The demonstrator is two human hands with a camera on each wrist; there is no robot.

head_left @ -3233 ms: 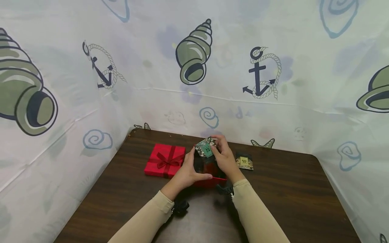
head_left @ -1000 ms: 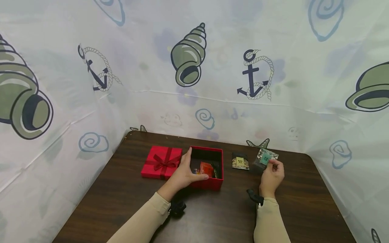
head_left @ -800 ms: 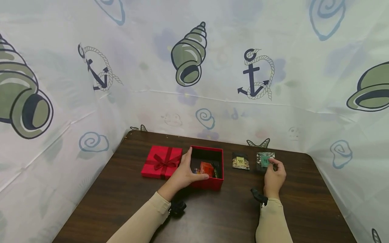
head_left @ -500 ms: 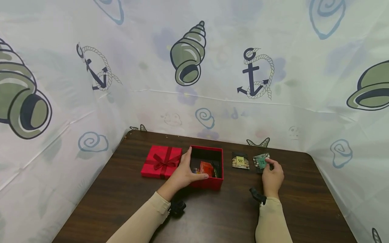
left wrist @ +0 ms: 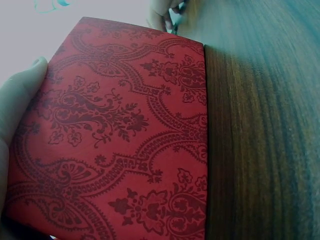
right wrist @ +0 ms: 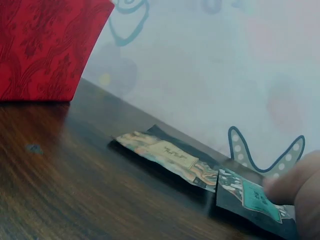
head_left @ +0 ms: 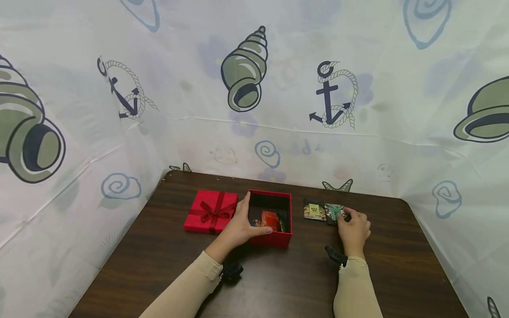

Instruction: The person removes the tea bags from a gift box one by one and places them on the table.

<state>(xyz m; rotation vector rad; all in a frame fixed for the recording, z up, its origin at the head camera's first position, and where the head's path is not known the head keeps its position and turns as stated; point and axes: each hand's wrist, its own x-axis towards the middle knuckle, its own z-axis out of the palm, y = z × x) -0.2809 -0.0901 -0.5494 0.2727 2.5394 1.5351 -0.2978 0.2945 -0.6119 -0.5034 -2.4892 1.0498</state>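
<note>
In the head view my left hand point(head_left: 238, 225) spans the left side of an open red gift box point(head_left: 274, 240), fingers at the back corner and thumb along the front rim. The left wrist view shows a thumb on the edge of the box's patterned wall point(left wrist: 110, 115). My right hand point(head_left: 355, 232) holds the right side of a small dark packet with a green label point(head_left: 333, 213). This packet lies low on the table, against a yellow-labelled packet point(head_left: 314, 210). In the right wrist view the thumb touches the green label point(right wrist: 257, 200); the fingers beneath are hidden.
A red lid with a dark bow point(head_left: 210, 212) lies left of the box. Inside the box are an orange-red packet point(head_left: 270, 221) and other small items. The brown table point(head_left: 278, 282) meets a printed cloth backdrop point(head_left: 199, 145) behind.
The green-labelled packet was lifted from over the box to the right, lowered, then slid left to the yellow-labelled one. My left hand left the packet and stays on the box.
</note>
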